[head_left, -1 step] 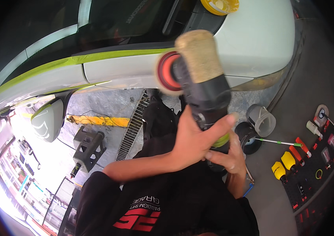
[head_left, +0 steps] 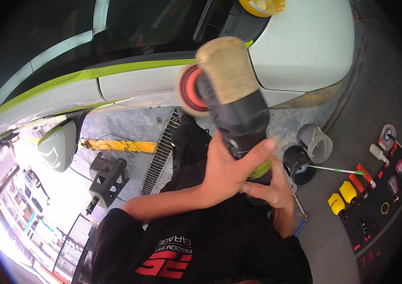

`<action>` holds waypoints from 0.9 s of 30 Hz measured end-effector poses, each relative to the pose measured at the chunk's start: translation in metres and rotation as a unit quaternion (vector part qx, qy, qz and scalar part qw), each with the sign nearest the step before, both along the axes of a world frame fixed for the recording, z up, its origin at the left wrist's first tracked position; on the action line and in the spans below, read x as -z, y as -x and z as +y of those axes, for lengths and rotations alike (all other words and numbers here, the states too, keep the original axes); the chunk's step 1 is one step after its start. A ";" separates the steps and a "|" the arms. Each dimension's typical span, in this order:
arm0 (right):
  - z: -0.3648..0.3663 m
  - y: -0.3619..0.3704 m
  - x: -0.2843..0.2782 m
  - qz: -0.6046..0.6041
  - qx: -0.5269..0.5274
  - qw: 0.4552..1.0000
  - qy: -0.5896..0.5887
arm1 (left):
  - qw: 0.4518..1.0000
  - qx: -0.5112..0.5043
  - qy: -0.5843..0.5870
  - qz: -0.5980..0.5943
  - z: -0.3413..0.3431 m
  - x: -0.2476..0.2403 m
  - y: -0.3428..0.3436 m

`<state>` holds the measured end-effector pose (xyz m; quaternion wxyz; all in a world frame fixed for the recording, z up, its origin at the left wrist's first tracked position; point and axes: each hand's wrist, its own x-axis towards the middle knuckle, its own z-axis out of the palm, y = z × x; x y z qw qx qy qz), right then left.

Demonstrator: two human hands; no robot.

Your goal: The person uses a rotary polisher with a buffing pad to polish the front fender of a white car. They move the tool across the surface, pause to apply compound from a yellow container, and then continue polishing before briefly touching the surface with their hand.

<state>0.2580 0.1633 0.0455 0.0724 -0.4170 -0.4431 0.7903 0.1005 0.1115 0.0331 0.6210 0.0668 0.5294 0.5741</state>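
Note:
A black cordless-looking polisher (head_left: 241,113) with a tan cover on its head is held up before me, tilted, its head pointing away. On the head's left side sit a red and orange backing plate and a pale pad (head_left: 193,91), slightly blurred. My left hand (head_left: 227,165) is closed round the polisher's body, thumb lying across it. Lower down, my right hand (head_left: 274,189) closes on the rear end near a yellow-green band; part of its grip is hidden. Behind the tool stretches a white car panel (head_left: 149,83) edged with green masking tape (head_left: 111,70).
A yellow bowl (head_left: 263,5) rests on the car near the windscreen. The side mirror (head_left: 58,146) juts out at left, near a dark grey stool (head_left: 108,175). Buckets (head_left: 314,143) stand on the floor at right, beside a pegboard with yellow bottles (head_left: 348,191) and brushes. A drain grate (head_left: 160,154) crosses the floor.
The polisher and both hands have shifted slightly to the left. Both hands keep their grip on it.

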 end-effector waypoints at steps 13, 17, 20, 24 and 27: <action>-0.005 -0.025 0.003 -0.013 0.069 0.996 0.052 | 0.999 0.035 0.003 0.016 0.025 0.004 -0.021; -0.014 0.006 0.012 0.020 -0.001 1.000 0.011 | 0.997 -0.002 0.014 0.071 -0.011 0.001 0.006; -0.010 0.023 0.021 0.054 -0.082 0.994 -0.050 | 0.995 -0.020 0.004 0.102 -0.031 -0.003 0.022; -0.009 0.002 0.055 0.038 -0.088 0.986 -0.139 | 0.994 -0.015 -0.062 0.088 -0.032 0.038 0.002; -0.027 -0.034 0.094 -0.028 0.003 0.992 -0.125 | 0.993 0.057 -0.042 0.097 -0.012 0.069 -0.026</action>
